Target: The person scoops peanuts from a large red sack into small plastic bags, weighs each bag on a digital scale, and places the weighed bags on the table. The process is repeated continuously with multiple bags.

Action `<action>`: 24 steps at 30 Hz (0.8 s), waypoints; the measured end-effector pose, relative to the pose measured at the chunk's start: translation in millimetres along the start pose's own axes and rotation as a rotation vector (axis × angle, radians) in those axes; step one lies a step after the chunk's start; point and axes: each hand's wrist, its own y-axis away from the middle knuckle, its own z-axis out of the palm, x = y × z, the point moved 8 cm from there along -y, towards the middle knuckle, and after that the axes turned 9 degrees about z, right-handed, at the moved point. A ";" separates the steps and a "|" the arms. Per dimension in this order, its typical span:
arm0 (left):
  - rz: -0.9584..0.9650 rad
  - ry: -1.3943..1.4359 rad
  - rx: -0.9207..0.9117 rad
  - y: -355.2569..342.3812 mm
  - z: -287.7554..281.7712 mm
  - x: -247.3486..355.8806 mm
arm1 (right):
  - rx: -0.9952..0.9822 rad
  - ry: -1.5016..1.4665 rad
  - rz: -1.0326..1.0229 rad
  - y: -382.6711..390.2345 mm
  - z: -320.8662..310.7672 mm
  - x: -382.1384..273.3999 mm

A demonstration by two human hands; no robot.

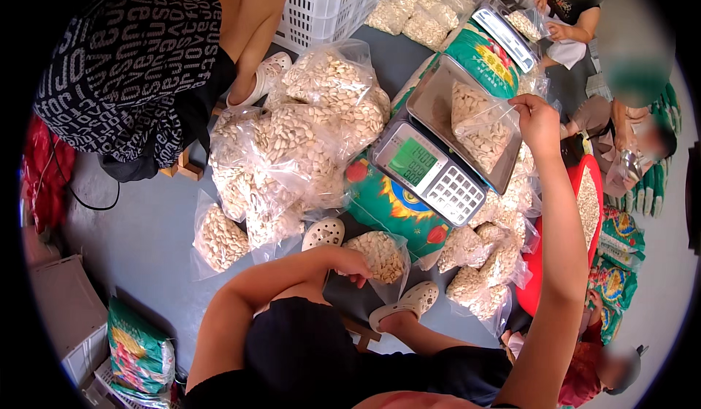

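My right hand (pixel 539 122) pinches the upper corner of a clear plastic bag of pale seeds (pixel 478 124). That bag lies in the metal pan (pixel 431 91) of a digital scale, whose lit green display and keypad (pixel 454 196) face me. My left hand (pixel 355 263) is low between my knees, fingers curled at the side of another clear bag of pale seeds (pixel 381 255); part of its grip is hidden. The scale stands on a full green printed sack (pixel 394 215).
Large filled bags (pixel 314 139) are heaped at left, smaller ones (pixel 478 270) at right. A red basin (pixel 588 204) of seeds stands farther right. A white crate (pixel 318 7) is at the back. Co-workers sit around, one at a second scale (pixel 504 36). A green sack (pixel 139 350) lies lower left.
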 end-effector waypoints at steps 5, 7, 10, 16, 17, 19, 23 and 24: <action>0.001 0.010 0.005 -1.2 -1.0 -11.2 | 0.024 -0.285 0.141 -21.8 -24.8 -43.5; 0.018 0.017 0.013 -0.1 -0.6 -9.9 | 0.040 -0.544 0.033 -34.7 -27.2 -75.4; 0.012 -0.016 0.003 -6.6 -2.9 -12.7 | -0.001 -0.582 0.025 -42.5 -12.9 -114.7; 0.032 -0.002 0.005 -4.9 -6.2 1.3 | -0.183 -0.507 0.038 -3.6 112.6 -153.4; 0.010 -0.006 0.016 -4.9 -8.2 3.7 | -0.223 -0.467 0.007 8.6 133.8 -152.3; -0.051 0.013 0.041 4.3 -8.8 4.0 | -0.141 -0.547 -0.122 35.2 126.4 -157.0; -0.078 -0.048 0.101 24.2 -16.1 1.1 | -0.369 -0.256 -0.075 122.6 106.4 -135.1; -0.091 -0.128 0.109 26.4 -17.1 3.0 | -0.530 -0.031 -0.015 156.7 116.7 -109.6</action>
